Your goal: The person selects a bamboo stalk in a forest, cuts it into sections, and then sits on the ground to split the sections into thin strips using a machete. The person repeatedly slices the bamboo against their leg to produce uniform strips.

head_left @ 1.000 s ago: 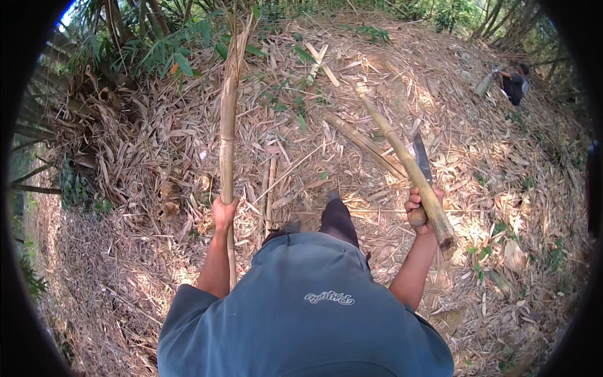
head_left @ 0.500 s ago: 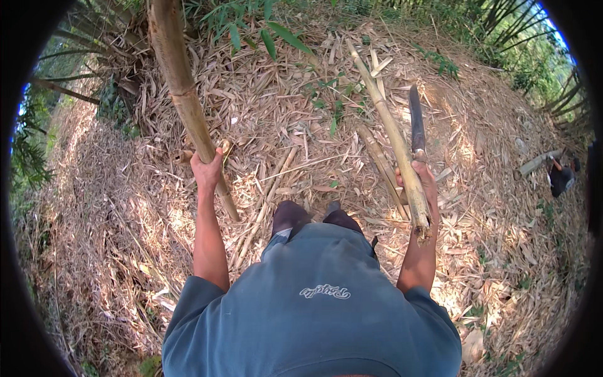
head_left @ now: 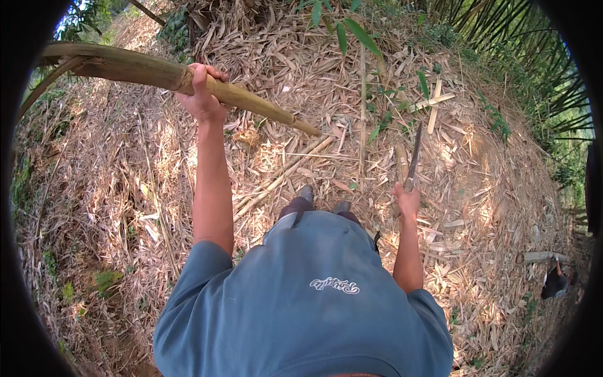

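Observation:
A long bamboo pole (head_left: 135, 68) slants from the upper left down toward the ground in front of my feet. My left hand (head_left: 204, 97) is closed around it near a joint, with the arm stretched forward. On the right, my right hand (head_left: 407, 201) is closed on the handle of a machete (head_left: 415, 157); its dark, narrow blade points away from me. Behind the blade, a bamboo piece (head_left: 402, 160) lies on the ground, partly covered by the machete and hand.
Dry bamboo leaves cover the sloping ground. Thin bamboo sticks (head_left: 286, 176) lie ahead of my feet, and crossed split pieces (head_left: 433, 105) lie farther off. Green bamboo (head_left: 540, 81) grows at the upper right. At the far right, another person (head_left: 555, 281) is beside a bamboo log (head_left: 544, 257).
My left hand has risen and swung the pole from steep to nearly level. The second bamboo pole has left my right hand, which keeps the machete and has moved slightly left and lower.

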Demonstrator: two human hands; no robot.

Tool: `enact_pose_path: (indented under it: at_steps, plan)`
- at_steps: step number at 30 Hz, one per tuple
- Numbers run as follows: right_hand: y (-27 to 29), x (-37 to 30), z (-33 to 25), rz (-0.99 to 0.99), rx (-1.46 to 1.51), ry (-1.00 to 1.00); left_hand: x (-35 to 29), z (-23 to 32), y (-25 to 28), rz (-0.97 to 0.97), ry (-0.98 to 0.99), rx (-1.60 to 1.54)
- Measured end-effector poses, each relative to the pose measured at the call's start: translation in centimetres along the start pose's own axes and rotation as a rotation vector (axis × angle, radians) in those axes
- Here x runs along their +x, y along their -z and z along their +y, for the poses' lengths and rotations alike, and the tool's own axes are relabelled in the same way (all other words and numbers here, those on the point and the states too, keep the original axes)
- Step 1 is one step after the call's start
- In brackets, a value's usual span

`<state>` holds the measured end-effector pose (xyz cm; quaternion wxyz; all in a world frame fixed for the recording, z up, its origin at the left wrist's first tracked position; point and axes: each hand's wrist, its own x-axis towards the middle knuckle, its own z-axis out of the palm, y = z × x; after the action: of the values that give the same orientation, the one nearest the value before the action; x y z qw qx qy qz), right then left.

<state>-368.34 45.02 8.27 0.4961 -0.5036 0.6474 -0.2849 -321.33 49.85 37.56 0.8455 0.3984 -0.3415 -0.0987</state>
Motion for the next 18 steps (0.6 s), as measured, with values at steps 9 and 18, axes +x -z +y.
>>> enact_pose_path:
  at_steps: [9,18]
  plan:
    - [-0.8,-7.4,2.9,0.039,0.168,0.000,-3.0,-1.9,-2.4,0.219,0.118,0.015]
    - [1.7,-10.9,4.4,0.246,-0.134,0.013,-3.4,-4.0,-1.3,0.266,0.160,-0.085]
